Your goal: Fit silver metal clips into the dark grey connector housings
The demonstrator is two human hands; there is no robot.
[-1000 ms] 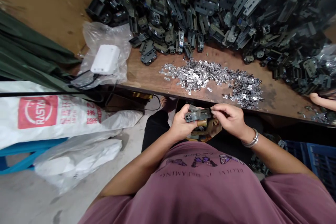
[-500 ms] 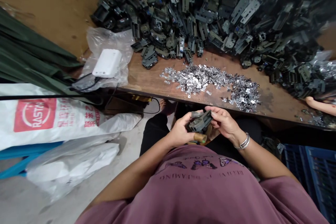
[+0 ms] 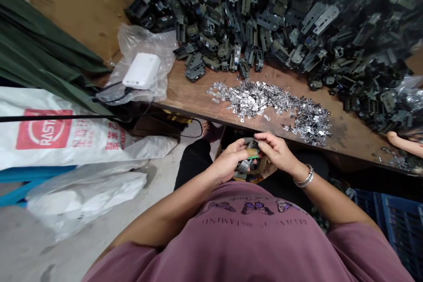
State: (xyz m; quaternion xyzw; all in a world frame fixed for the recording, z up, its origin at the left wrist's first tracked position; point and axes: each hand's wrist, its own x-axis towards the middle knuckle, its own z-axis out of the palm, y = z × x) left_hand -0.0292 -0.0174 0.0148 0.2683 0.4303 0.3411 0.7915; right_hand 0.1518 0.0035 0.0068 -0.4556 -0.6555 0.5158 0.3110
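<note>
My left hand is closed around a dark grey plastic housing, held low in front of my shirt, just off the table's front edge. A tan finger cover with a green rim sits on the left thumb, lying across the part. My right hand has thumb and forefinger pinched at the upper end of the housing. Whatever lies between those fingertips is too small or hidden to make out. Beyond both hands, a pile of small shiny metal pieces is spread along the table.
Many similar dark grey housings are heaped at the table's back. A white box with a cable rests on plastic film at left. Blue crates stand low at right, a printed white sack at left. Another person's hand shows at far right.
The housing has been turned in my left hand, and the covered thumb has moved up across it. My right fingers have shifted slightly left at its upper end. The view has shifted a little.
</note>
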